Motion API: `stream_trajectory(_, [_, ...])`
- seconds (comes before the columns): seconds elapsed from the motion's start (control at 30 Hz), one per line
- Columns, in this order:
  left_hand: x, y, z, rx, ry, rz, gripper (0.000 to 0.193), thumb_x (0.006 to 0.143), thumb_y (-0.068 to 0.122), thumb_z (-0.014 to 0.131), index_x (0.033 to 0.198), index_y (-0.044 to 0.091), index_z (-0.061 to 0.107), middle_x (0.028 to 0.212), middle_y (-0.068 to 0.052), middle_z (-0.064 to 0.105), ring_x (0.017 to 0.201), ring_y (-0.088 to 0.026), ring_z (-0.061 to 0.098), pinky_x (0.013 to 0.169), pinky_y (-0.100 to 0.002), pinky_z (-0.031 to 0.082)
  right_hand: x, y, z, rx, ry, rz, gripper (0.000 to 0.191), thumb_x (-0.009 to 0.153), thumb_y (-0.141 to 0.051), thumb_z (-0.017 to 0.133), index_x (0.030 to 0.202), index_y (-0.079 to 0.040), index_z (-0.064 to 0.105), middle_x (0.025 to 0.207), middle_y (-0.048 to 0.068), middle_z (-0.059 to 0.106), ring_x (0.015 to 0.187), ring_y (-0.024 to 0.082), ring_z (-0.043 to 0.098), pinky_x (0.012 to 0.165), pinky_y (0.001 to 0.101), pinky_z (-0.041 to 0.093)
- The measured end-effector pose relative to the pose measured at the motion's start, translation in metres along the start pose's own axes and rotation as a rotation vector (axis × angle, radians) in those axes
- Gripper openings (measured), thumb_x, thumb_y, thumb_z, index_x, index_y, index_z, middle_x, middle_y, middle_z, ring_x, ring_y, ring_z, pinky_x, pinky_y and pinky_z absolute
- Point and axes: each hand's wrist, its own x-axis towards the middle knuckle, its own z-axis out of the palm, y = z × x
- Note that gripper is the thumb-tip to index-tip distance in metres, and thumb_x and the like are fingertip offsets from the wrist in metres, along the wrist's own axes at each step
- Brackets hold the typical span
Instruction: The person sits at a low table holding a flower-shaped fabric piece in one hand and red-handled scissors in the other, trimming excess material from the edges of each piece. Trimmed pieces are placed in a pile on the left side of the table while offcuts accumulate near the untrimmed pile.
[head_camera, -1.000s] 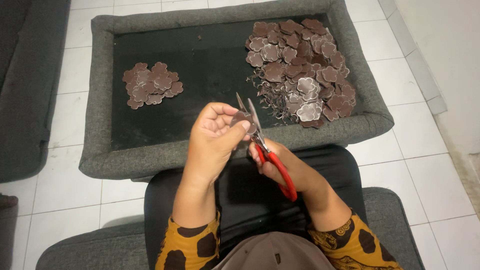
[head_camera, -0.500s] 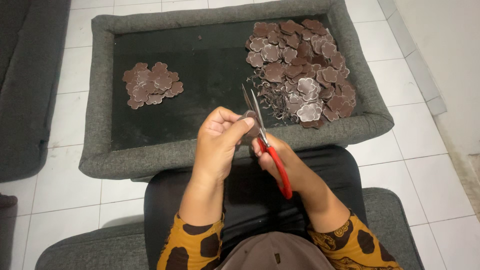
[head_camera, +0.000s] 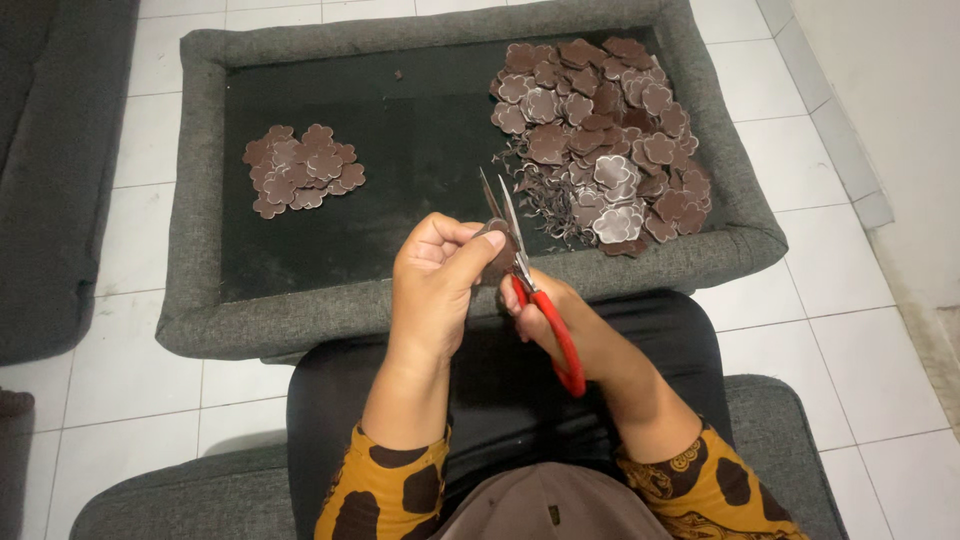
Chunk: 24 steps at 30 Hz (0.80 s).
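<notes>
A white tiled floor (head_camera: 880, 330) fills the surroundings, and on it stands a large grey padded tray (head_camera: 300, 310) with a thick fabric rim and a flat black inner surface. A second grey cushion (head_camera: 50, 200) lies at the left edge of the view, and the person sits on a grey seat (head_camera: 780, 420) at the bottom, with black trousers and orange-and-brown patterned sleeves (head_camera: 390, 490).

Inside the tray, on its right side, lies a big heap of brown flower-shaped pieces (head_camera: 610, 130), some showing a paler face; along the heap's near left edge is a scatter of thin dark trimmings (head_camera: 545, 200). On the tray's left side, well apart from the heap, sits a smaller, tidier pile of brown flower shapes (head_camera: 300, 170).

Above the near rim of the tray, the left hand (head_camera: 435, 285) is closed, thumb and fingertips pinching a small brown piece (head_camera: 495, 250). The right hand (head_camera: 565, 320) is closed around the red handles of a pair of scissors (head_camera: 530, 290). The steel blades point away from the person, slightly parted, and stand right against the pinched piece.
</notes>
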Motion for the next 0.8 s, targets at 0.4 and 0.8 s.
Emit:
stream_trajectory(0.4, [-0.002,-0.006,0.004,-0.044,0.025,0.045,0.015,0.091,0.000,0.075,0.089,0.007,0.062,0.092,-0.006,0.073,0.078,-0.007,0.064,0.069,-0.022,0.047,0.001,0.006,0.012,0.108,0.072,0.005,0.061,0.097,-0.071,0.052,0.100,-0.010,0.049,0.078,-0.003,0.045,0.066,0.007,0.044,0.057,0.0238,0.039])
stream_trajectory(0.8, [0.004,-0.002,-0.006,-0.036,-0.016,-0.008,0.013,0.090,0.001,0.073,0.089,0.006,0.062,0.093,-0.007,0.073,0.077,-0.007,0.062,0.067,-0.021,0.047,-0.005,0.009,0.006,0.231,0.047,0.125,0.053,0.098,-0.061,0.059,0.096,-0.010,0.049,0.079,-0.005,0.043,0.065,0.005,0.038,0.054,0.0220,0.033])
